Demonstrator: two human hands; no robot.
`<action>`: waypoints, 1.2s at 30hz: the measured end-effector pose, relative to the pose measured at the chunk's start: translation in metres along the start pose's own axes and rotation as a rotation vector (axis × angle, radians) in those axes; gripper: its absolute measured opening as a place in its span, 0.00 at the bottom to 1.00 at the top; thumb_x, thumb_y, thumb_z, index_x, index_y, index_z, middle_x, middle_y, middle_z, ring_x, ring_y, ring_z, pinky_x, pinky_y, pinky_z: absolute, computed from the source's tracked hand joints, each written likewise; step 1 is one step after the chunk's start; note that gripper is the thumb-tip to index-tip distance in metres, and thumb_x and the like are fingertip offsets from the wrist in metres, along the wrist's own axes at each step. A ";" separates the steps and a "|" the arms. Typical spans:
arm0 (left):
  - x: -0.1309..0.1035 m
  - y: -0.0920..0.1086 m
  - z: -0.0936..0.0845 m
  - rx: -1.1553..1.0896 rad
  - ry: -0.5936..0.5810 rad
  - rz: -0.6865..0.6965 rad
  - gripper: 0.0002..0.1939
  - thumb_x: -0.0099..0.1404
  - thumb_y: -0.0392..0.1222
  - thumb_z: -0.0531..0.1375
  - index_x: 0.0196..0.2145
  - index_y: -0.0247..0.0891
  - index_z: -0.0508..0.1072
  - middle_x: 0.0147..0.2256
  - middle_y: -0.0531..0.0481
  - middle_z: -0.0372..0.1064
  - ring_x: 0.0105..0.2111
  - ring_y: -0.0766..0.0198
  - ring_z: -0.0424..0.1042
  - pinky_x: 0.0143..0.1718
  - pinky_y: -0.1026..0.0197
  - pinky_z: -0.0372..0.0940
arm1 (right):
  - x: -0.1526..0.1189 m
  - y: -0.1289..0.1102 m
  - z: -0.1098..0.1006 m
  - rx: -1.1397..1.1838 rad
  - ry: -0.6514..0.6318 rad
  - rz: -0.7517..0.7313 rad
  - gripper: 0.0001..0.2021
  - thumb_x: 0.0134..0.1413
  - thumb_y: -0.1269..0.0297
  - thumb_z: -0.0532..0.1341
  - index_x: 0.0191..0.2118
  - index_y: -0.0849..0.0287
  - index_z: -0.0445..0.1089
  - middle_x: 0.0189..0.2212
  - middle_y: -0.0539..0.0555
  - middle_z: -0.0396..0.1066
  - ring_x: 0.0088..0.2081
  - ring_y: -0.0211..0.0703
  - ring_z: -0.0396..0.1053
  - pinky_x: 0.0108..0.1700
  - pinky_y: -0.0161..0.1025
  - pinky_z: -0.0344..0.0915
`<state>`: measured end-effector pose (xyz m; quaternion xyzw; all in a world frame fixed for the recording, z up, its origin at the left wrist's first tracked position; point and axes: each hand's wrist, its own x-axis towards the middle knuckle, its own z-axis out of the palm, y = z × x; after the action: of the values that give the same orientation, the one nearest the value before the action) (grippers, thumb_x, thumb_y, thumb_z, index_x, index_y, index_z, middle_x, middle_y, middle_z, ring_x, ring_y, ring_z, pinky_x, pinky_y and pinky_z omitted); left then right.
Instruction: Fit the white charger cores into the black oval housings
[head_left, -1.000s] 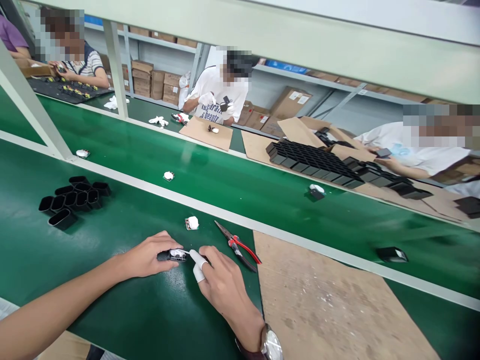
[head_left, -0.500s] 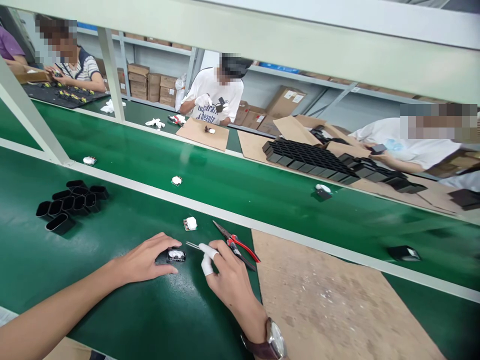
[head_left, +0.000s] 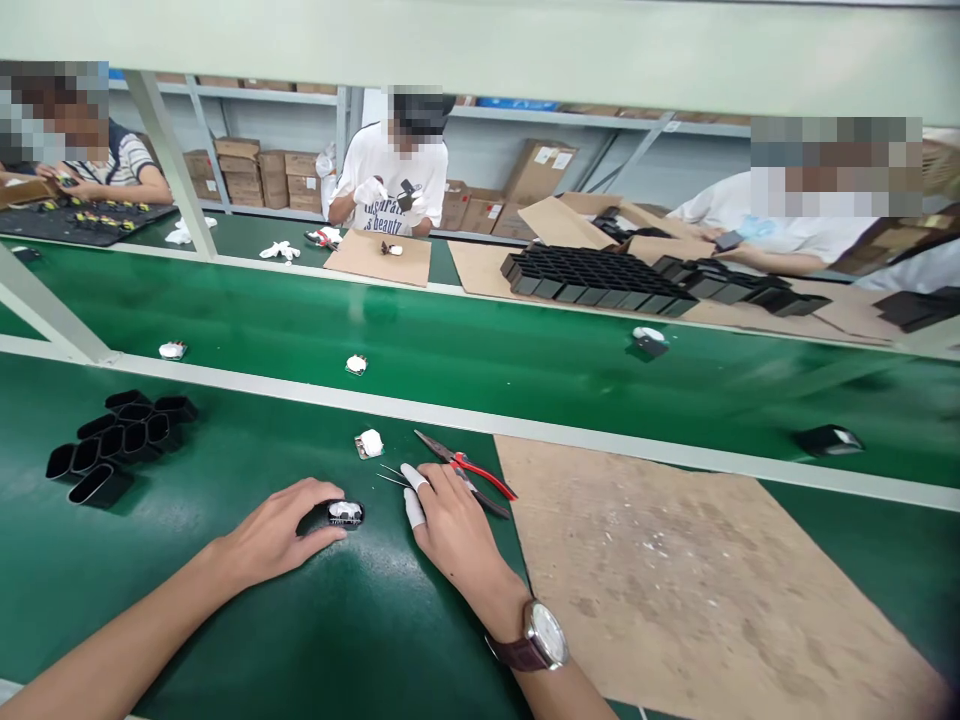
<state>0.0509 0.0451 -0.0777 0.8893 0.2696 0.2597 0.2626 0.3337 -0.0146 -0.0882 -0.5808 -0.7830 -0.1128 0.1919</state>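
My left hand [head_left: 283,525] curves round a small black oval case [head_left: 346,514], fingers at its far side and thumb at its near side. White material and small parts show in the case's open top. To the right, my right hand [head_left: 454,520] holds metal tweezers [head_left: 391,476], whose two tips point left, apart from each other and from the case. White covers wrap two of its fingertips. Just beyond the tweezers lies a small circuit board with a white lump [head_left: 370,444]. Red-handled pliers [head_left: 466,474] lie beside my right hand, jaws pointing away to the left.
Several black oval sleeves [head_left: 112,442] stand at the left. A stained cardboard sheet [head_left: 660,580] covers the right side. Beyond a pale rail [head_left: 420,410], a green belt [head_left: 450,350] carries scattered parts. Several co-workers sit across it, near rows of black cases [head_left: 600,280].
The view has shifted somewhat. The tweezers' tips have spread wider, and my right hand has turned slightly. My left hand stays at the black case.
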 end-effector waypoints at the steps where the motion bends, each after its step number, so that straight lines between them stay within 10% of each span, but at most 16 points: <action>1: 0.001 0.000 -0.001 0.004 0.004 0.032 0.18 0.73 0.42 0.65 0.58 0.42 0.69 0.49 0.45 0.77 0.46 0.57 0.80 0.47 0.55 0.76 | 0.000 0.000 0.000 -0.005 -0.007 -0.007 0.22 0.57 0.80 0.57 0.56 0.64 0.70 0.47 0.62 0.72 0.46 0.56 0.68 0.50 0.51 0.69; 7: 0.005 0.001 0.001 0.031 0.119 0.320 0.12 0.72 0.30 0.64 0.51 0.41 0.74 0.52 0.41 0.74 0.46 0.57 0.77 0.46 0.55 0.75 | 0.002 -0.001 -0.004 0.021 0.029 -0.030 0.16 0.53 0.83 0.56 0.43 0.62 0.73 0.41 0.60 0.72 0.40 0.52 0.69 0.42 0.47 0.70; 13: 0.005 0.005 0.009 -0.014 0.130 0.216 0.11 0.73 0.33 0.63 0.50 0.41 0.70 0.47 0.43 0.75 0.42 0.59 0.76 0.41 0.56 0.73 | 0.003 -0.027 -0.028 0.310 0.153 -0.062 0.13 0.66 0.78 0.55 0.52 0.61 0.69 0.42 0.56 0.71 0.30 0.40 0.65 0.28 0.38 0.60; 21: 0.005 0.013 0.008 0.105 0.238 0.169 0.20 0.73 0.37 0.62 0.59 0.41 0.63 0.42 0.45 0.76 0.39 0.57 0.75 0.38 0.55 0.73 | -0.001 -0.046 -0.035 0.170 0.119 -0.230 0.12 0.59 0.79 0.54 0.29 0.56 0.64 0.36 0.57 0.68 0.31 0.42 0.64 0.28 0.39 0.57; 36: 0.006 0.015 0.009 0.162 0.241 0.202 0.21 0.73 0.34 0.62 0.61 0.39 0.63 0.43 0.42 0.76 0.40 0.55 0.76 0.39 0.54 0.74 | 0.002 -0.052 -0.039 0.056 0.143 -0.225 0.13 0.53 0.83 0.53 0.28 0.55 0.62 0.35 0.57 0.67 0.31 0.43 0.64 0.28 0.40 0.58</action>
<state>0.0659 0.0348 -0.0730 0.8927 0.2283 0.3668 0.1283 0.2904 -0.0441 -0.0499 -0.4740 -0.8305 -0.1526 0.2495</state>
